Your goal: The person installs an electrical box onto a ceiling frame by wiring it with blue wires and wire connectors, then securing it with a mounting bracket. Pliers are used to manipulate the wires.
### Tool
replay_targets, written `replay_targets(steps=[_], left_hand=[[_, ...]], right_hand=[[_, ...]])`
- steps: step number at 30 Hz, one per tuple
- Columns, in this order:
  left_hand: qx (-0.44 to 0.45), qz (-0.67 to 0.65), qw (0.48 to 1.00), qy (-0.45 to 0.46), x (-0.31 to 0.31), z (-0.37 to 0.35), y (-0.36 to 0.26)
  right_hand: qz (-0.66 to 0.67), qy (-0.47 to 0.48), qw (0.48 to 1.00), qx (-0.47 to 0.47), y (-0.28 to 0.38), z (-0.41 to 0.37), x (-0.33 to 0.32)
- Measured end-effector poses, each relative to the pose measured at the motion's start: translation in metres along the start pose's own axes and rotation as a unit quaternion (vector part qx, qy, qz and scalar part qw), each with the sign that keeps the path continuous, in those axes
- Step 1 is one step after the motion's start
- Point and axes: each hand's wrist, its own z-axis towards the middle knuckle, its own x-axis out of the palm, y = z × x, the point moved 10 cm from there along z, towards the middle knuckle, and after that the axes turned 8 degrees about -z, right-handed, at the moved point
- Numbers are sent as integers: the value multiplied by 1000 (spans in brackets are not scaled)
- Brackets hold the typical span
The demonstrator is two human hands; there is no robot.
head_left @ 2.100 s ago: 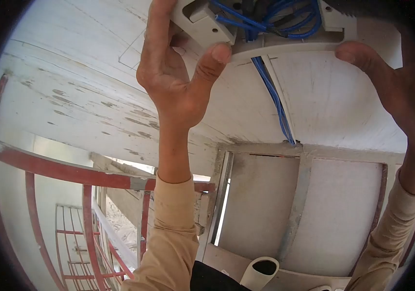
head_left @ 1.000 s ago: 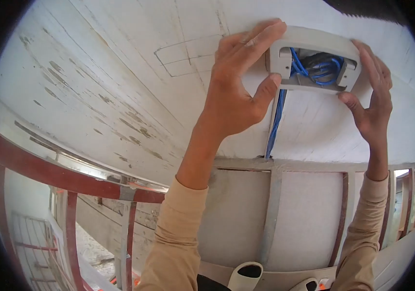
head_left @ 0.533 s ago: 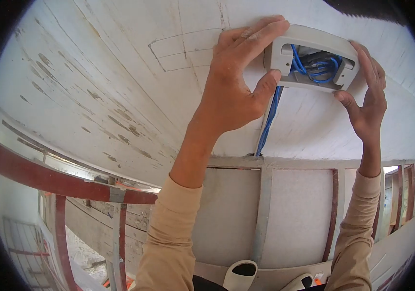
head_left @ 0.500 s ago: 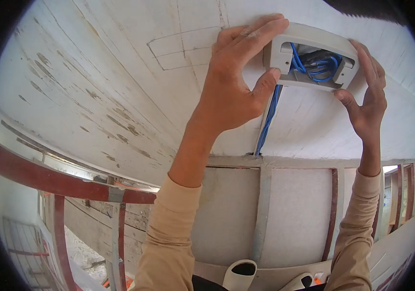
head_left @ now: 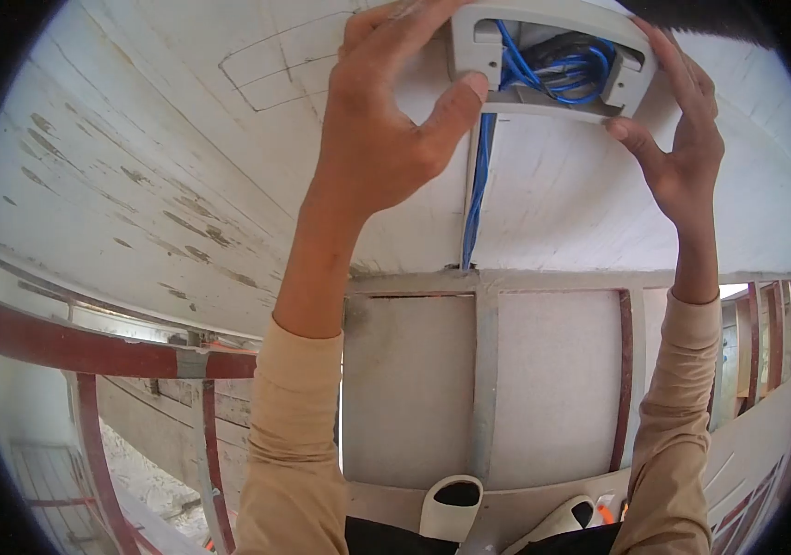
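A pale grey plastic electrical box (head_left: pixel 557 11) is held up against the white wall panel, its open front facing me. Coiled blue wires (head_left: pixel 515 65) lie inside it. My left hand (head_left: pixel 377 129) is closed on the box's left end, thumb at the lower corner and fingers over the top. On the right end, my right hand (head_left: pixel 686 162) grips with its thumb under the lower edge and fingers along the side. More blue wires (head_left: pixel 478 185) run in a narrow slot below the box. The box's back is hidden.
A rectangle drawn in pencil (head_left: pixel 275 65) marks the white panel (head_left: pixel 580 203) left of the box. Dark red and grey metal framing (head_left: pixel 72 338) stands at the lower left. White slip-on shoes (head_left: pixel 446 527) show below, on a ledge beside something orange (head_left: pixel 605 513).
The box and both hands now sit higher and further left in view, as the whole scene has shifted that way. My hold on the box looks the same.
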Motion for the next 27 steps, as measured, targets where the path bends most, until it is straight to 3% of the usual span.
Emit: replay_targets(steps=[6,13,15,17,23,27], left_hand=[[-29,60,998,17,0,1,-8],[83,63,994,24,-1,3,-10],[77,66,994,31,1,5,-15],[14,87,995,45,1,4,-16],[21,46,997,58,4,6,-14],[-21,-31,998,50,7,5,-6]], right_hand=[[9,-8,1000,-7,4,-1,-2],[41,-18,999,2,8,-1,-7],[57,-20,998,9,11,-1,-10],[82,-25,996,19,12,-1,-13],[188,-40,980,55,17,-6,-24],[253,-53,964,71,18,-7,-28]])
